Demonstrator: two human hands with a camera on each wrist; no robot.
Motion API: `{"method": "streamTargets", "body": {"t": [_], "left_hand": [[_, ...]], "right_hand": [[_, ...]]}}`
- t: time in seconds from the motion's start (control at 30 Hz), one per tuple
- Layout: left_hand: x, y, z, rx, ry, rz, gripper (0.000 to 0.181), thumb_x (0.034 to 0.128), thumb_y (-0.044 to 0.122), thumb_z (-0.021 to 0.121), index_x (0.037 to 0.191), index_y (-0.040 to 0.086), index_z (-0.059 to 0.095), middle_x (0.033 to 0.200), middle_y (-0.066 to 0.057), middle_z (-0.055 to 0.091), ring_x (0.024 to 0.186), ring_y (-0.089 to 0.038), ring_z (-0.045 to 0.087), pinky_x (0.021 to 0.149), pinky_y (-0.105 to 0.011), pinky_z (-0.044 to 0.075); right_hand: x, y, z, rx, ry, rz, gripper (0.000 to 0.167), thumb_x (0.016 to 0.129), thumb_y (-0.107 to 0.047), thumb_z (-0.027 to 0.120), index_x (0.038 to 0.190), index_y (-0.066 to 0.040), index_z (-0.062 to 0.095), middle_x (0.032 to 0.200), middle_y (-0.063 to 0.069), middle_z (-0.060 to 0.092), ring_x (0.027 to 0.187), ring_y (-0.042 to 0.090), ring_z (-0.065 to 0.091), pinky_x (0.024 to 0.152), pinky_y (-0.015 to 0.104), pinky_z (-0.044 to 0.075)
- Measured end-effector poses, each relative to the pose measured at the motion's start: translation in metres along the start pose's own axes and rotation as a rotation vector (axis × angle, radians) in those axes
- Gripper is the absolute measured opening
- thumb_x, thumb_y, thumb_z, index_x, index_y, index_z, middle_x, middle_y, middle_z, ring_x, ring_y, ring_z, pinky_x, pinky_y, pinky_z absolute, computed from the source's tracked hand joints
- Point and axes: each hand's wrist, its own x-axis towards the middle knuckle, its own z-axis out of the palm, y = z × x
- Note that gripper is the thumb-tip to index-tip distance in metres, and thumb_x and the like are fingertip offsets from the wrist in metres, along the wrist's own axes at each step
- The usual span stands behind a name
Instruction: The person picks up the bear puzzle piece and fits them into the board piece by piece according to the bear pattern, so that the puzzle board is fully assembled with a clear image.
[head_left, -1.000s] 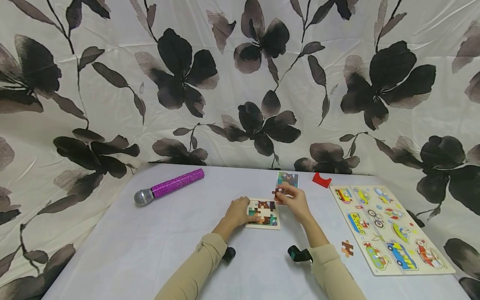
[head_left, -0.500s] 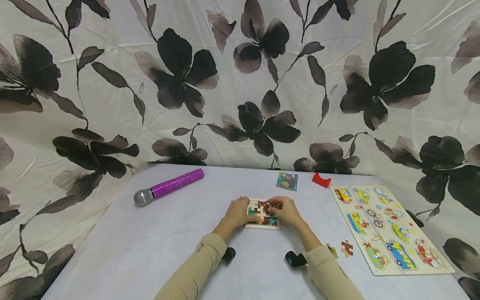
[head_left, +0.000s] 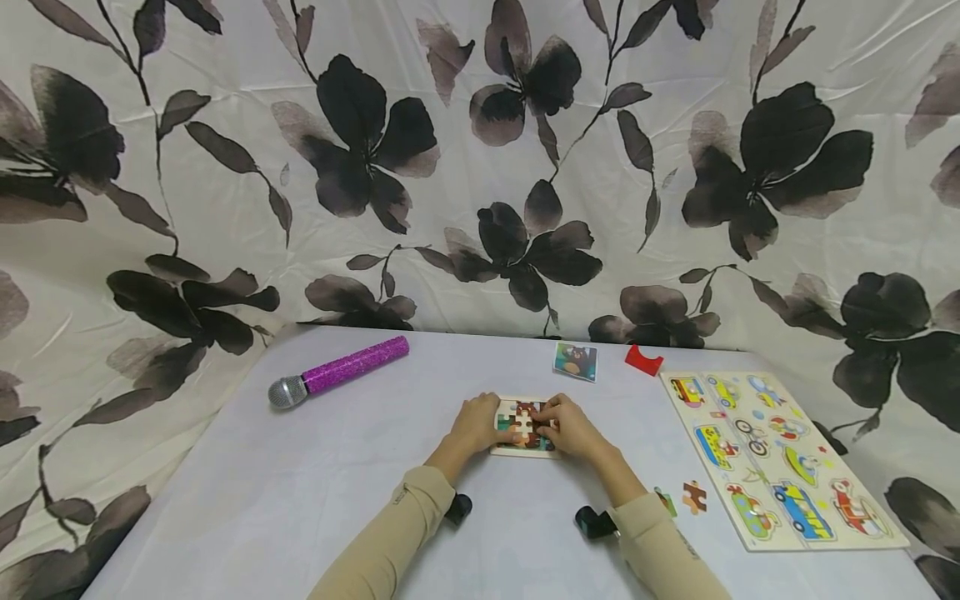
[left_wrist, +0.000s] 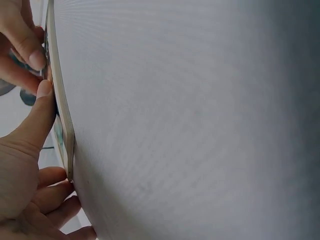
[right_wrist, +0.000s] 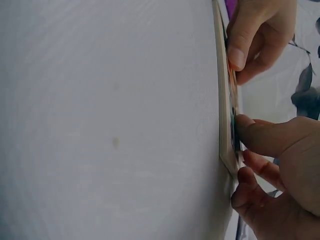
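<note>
While the framed puzzle (head_left: pixel 522 427) is gripped at its left edge by the left hand (head_left: pixel 476 423), its right side is touched by the right hand (head_left: pixel 573 427).
Puzzle placed on the worktop (head_left: pixel 337 475) between the hands; the left thumb is laid over its top, the right fingertips bent onto its pieces. Whether a piece is pinched by the right hand cannot be told. A brown loose piece (head_left: pixel 694 497) and a green loose piece (head_left: pixel 665 502) are seen near the right sleeve (head_left: pixel 660 529); to their right, a vehicle board (head_left: pixel 768 467) is laid.
</note>
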Motion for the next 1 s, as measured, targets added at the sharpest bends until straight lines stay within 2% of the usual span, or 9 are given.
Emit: {"method": "streamTargets", "body": {"t": [0.13,0.27,0.37,0.47,0.57,0.67,0.9,1.0], "left_hand": [[0.0000,0.0003,-0.0003,-0.006,-0.002,0.009,0.067,0.0721,0.047,0.078,0.112,-0.002,0.057,0.108,-0.018,0.061,0.106,-0.035,0.057,0.101,-0.051,0.039],[0.0005,-0.0006,0.0009,-0.010,-0.008,0.006,0.069,0.0724,0.047,0.077,0.115,-0.003,0.056,0.113,-0.019,0.061,0.110,-0.036,0.056,0.102,-0.052,0.038],[0.0005,-0.0013,0.0010,-0.006,-0.003,0.002,0.070,0.0718,0.048,0.077,0.116,-0.003,0.056,0.114,-0.019,0.060,0.110,-0.036,0.055,0.102,-0.052,0.038],[0.0004,-0.0015,0.0010,-0.004,0.002,0.006,0.070,0.0714,0.048,0.078,0.114,-0.003,0.057,0.111,-0.018,0.061,0.108,-0.035,0.056,0.101,-0.052,0.039],[0.0006,-0.0014,0.0014,-0.013,0.002,0.010,0.068,0.0713,0.048,0.078,0.113,-0.002,0.057,0.108,-0.017,0.061,0.106,-0.035,0.057,0.101,-0.051,0.039],[0.0010,-0.0014,0.0015,-0.018,-0.003,0.011,0.068,0.0716,0.048,0.078,0.113,-0.003,0.057,0.108,-0.017,0.061,0.106,-0.035,0.057,0.101,-0.052,0.039],[0.0010,0.0010,-0.0008,-0.008,-0.033,-0.001,0.075,0.0741,0.046,0.076,0.124,-0.005,0.054,0.131,-0.022,0.052,0.124,-0.037,0.047,0.105,-0.054,0.033],[0.0011,0.0054,-0.0017,0.012,-0.014,0.050,0.068,0.0746,0.039,0.078,0.124,-0.002,0.057,0.137,-0.020,0.048,0.129,-0.033,0.043,0.107,-0.049,0.034]], "right_hand": [[-0.0028,0.0033,-0.0019,-0.032,-0.031,-0.021,0.026,0.084,0.002,0.066,0.110,0.003,0.068,0.101,0.012,0.055,0.091,0.026,0.051,0.084,0.045,0.043],[-0.0045,0.0045,-0.0030,-0.051,-0.013,-0.038,0.023,0.084,0.001,0.066,0.106,0.004,0.069,0.098,0.011,0.059,0.090,0.028,0.054,0.085,0.046,0.044],[-0.0053,0.0048,-0.0035,-0.057,0.019,-0.064,0.018,0.083,0.000,0.067,0.100,0.005,0.071,0.097,0.013,0.061,0.089,0.028,0.056,0.082,0.045,0.046],[-0.0061,0.0041,-0.0039,-0.079,0.031,-0.070,0.015,0.082,-0.001,0.069,0.095,0.005,0.072,0.099,0.013,0.059,0.088,0.028,0.051,0.078,0.041,0.043],[-0.0068,0.0038,-0.0046,-0.119,0.021,-0.079,0.016,0.081,0.000,0.069,0.096,0.004,0.073,0.102,0.012,0.057,0.086,0.026,0.045,0.075,0.038,0.038],[-0.0066,0.0042,-0.0054,-0.125,0.020,-0.109,0.017,0.080,0.004,0.069,0.096,0.005,0.073,0.097,0.011,0.059,0.084,0.025,0.049,0.075,0.037,0.041],[-0.0047,0.0036,-0.0064,-0.077,0.034,-0.111,0.016,0.077,0.008,0.069,0.093,0.007,0.072,0.089,0.010,0.063,0.082,0.023,0.059,0.077,0.040,0.049],[-0.0043,0.0032,-0.0054,-0.106,0.024,-0.113,0.016,0.077,0.008,0.069,0.093,0.006,0.073,0.091,0.011,0.063,0.083,0.024,0.057,0.078,0.041,0.048]]}}
